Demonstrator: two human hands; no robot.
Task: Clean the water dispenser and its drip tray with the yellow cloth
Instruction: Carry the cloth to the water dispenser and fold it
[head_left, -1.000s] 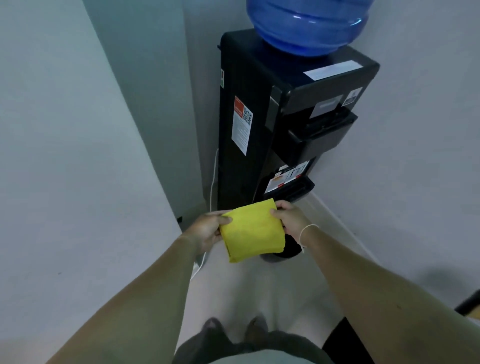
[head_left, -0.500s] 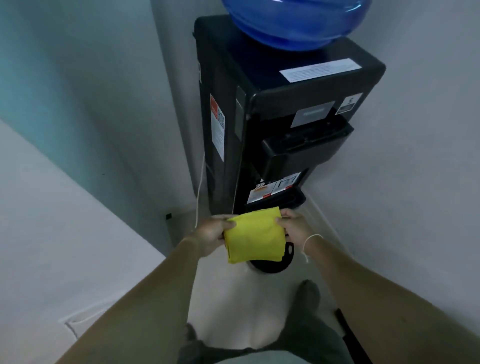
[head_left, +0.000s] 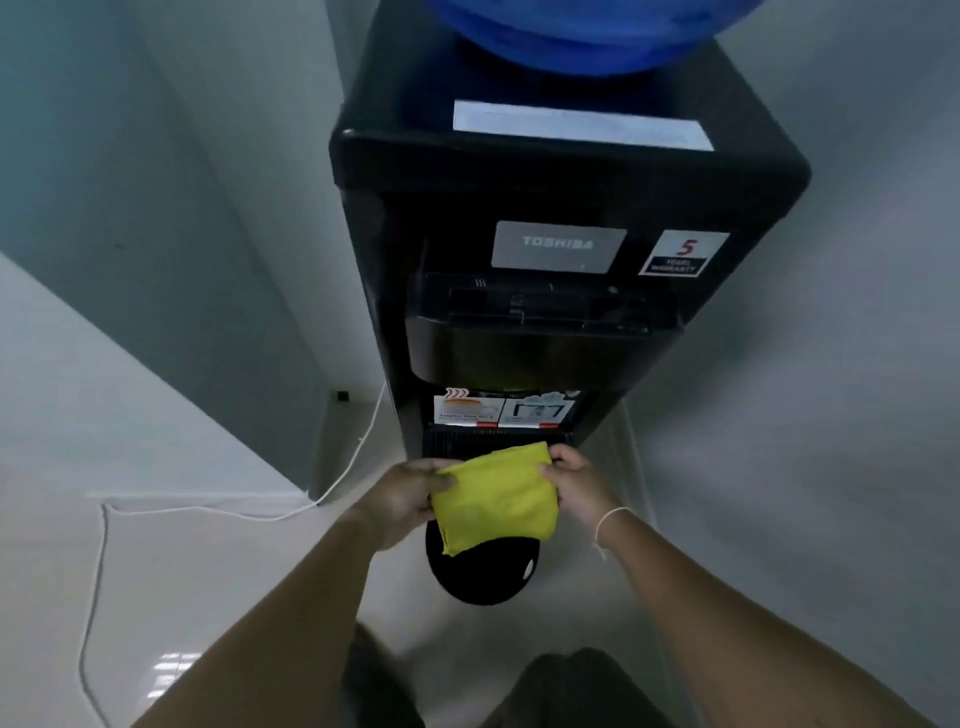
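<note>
Folded yellow cloth (head_left: 493, 499) held w/ both hands before black dispenser's (head_left: 561, 322) drip tray (head_left: 457, 444)

Dispenser against the far wall, cloth held before it

The bottle (head_left: 587, 31) sits on the water dispenser (head_left: 566, 187); the cloth (head_left: 493, 501), between left hand (head_left: 402, 496) and right hand (head_left: 574, 480), hangs just near of the drip tray (head_left: 457, 441).
</note>
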